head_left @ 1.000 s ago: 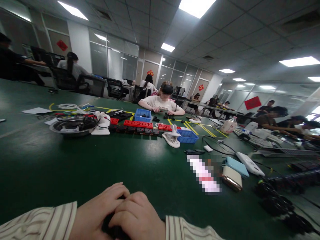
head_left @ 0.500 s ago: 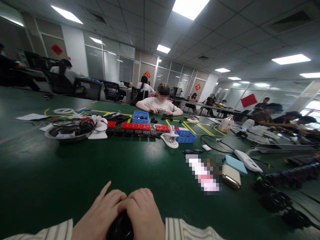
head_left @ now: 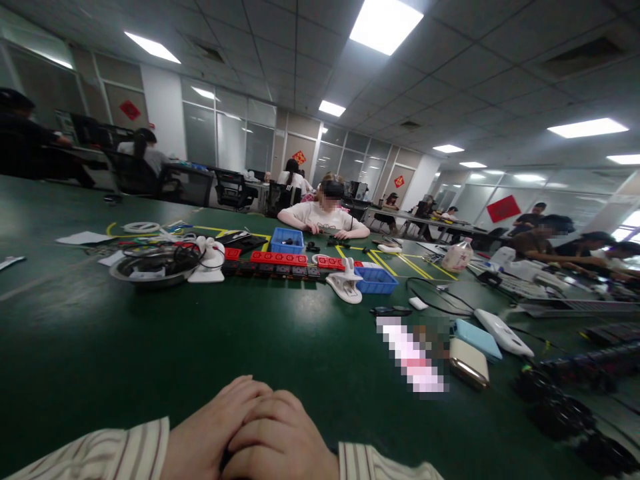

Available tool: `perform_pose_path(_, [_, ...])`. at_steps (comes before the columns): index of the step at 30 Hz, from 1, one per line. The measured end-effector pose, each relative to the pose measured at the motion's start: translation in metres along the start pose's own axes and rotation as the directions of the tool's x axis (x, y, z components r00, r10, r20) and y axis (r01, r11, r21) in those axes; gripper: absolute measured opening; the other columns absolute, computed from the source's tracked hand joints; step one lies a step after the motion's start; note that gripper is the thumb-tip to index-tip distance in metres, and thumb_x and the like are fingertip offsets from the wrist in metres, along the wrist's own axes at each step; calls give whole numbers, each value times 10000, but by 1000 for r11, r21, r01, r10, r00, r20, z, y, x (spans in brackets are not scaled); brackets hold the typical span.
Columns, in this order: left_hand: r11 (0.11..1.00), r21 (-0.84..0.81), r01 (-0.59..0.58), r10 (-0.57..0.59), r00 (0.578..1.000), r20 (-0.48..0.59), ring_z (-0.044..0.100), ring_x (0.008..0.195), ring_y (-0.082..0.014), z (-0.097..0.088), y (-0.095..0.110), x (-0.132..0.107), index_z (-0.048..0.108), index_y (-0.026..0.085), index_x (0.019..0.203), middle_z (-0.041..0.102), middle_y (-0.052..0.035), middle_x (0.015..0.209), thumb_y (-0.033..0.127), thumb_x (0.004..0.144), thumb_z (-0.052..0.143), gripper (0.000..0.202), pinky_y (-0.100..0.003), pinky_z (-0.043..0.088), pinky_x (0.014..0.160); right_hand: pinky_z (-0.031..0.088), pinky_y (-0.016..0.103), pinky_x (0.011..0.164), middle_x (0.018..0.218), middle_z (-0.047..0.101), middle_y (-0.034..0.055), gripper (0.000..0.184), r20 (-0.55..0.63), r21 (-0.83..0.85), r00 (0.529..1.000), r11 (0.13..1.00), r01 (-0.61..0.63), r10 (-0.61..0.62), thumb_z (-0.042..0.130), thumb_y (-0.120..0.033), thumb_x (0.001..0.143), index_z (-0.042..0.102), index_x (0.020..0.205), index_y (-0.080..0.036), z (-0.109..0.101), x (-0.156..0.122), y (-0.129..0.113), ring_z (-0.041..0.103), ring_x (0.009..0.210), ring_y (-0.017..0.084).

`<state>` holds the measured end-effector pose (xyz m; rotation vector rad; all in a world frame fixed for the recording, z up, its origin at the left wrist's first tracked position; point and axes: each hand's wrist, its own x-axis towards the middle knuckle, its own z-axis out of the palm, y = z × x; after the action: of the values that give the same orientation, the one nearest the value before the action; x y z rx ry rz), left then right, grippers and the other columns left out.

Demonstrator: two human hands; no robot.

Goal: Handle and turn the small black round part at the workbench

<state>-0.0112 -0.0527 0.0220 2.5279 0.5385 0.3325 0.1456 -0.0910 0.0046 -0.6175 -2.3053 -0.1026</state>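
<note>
My left hand (head_left: 210, 433) and my right hand (head_left: 283, 440) press together at the bottom edge of the view, over the near edge of the green table (head_left: 150, 347). Both hands have their fingers curled inward. Whatever lies between them is hidden by the knuckles. Striped sleeves cover both wrists.
A metal bowl of cables (head_left: 153, 267), red and black power strips (head_left: 277, 260), two blue bins (head_left: 377, 280), a white clip stand (head_left: 345, 283), power banks (head_left: 467, 360) and black cables (head_left: 565, 407) lie on the table. A person (head_left: 325, 213) sits opposite; others work at right.
The dark round object seen between my hands half a second ago is now hidden under them. My left index finger has folded down. The view has tilted slightly.
</note>
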Motion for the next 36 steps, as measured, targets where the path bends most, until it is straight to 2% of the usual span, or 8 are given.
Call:
perform_pose_path(3, [998, 62, 1, 4, 996, -91, 489, 1032, -274, 8, -2, -6, 462, 227, 1105, 531, -62, 1129, 509, 594, 671, 620, -509, 221, 1038, 427, 286, 729, 832, 623, 4, 384, -161, 10, 973, 986, -166, 166, 353, -541, 878, 534, 900, -203, -8, 6, -10, 559, 805, 133])
perform_pose_path(6, [987, 124, 98, -66, 968, -241, 514, 970, -253, 13, 4, -8, 508, 207, 995, 563, -55, 1033, 466, 630, 632, 465, -542, 151, 1049, 411, 285, 601, 742, 578, 22, 558, -327, 14, 897, 950, -311, 298, 366, -711, 766, 532, 844, -184, -6, 7, -14, 536, 668, 146])
perform_pose_path(11, [984, 128, 122, -96, 976, -196, 525, 852, -217, 9, 8, -6, 562, 219, 835, 561, -11, 897, 398, 619, 627, 288, -525, 160, 1049, 354, 283, 554, 674, 520, 1, 559, -282, -91, 905, 930, -355, 318, 433, -746, 686, 507, 726, -193, 9, -2, -7, 483, 608, 141])
perform_pose_path(18, [999, 38, 17, -19, 999, 49, 516, 886, -214, -7, 6, 3, 607, 250, 854, 541, 5, 942, 321, 588, 639, 277, -436, 268, 1022, 388, 276, 702, 803, 596, -44, 183, 7, 27, 998, 998, -57, 57, 426, -397, 853, 510, 844, -235, 5, -9, 3, 536, 794, 116])
perform_pose_path(24, [1000, -9, 11, -10, 997, 78, 509, 1002, -244, -8, 4, 1, 504, 275, 1133, 539, -11, 1084, 354, 580, 647, 577, -517, 120, 1068, 353, 264, 868, 852, 642, -60, 363, 42, 68, 993, 992, 103, -106, 193, -349, 965, 513, 845, -225, -4, -2, 3, 552, 876, 80])
perform_pose_path(27, [998, 66, 2, 2, 998, -68, 496, 1020, -255, 0, 2, -3, 506, 247, 1119, 554, -32, 1092, 488, 601, 649, 589, -524, 106, 1069, 378, 270, 816, 811, 633, -35, 383, -138, 41, 988, 997, -62, 67, 177, -359, 968, 517, 864, -218, -5, 3, -4, 556, 830, 93])
perform_pose_path(31, [981, 174, 80, -35, 968, -248, 522, 929, -255, 13, 7, -7, 557, 208, 963, 574, -43, 975, 632, 586, 622, 571, -545, 108, 1058, 378, 291, 595, 715, 566, 19, 580, -305, -54, 897, 935, -351, 319, 307, -726, 773, 523, 789, -188, 9, 0, -8, 520, 645, 145])
perform_pose_path(36, [967, 208, 148, -107, 975, -195, 531, 853, -224, 14, 11, -7, 590, 220, 835, 559, -10, 869, 330, 578, 634, 283, -562, 128, 1039, 341, 288, 557, 651, 523, -3, 627, -250, -131, 922, 934, -333, 294, 408, -808, 628, 503, 689, -192, 20, -7, -4, 483, 591, 136])
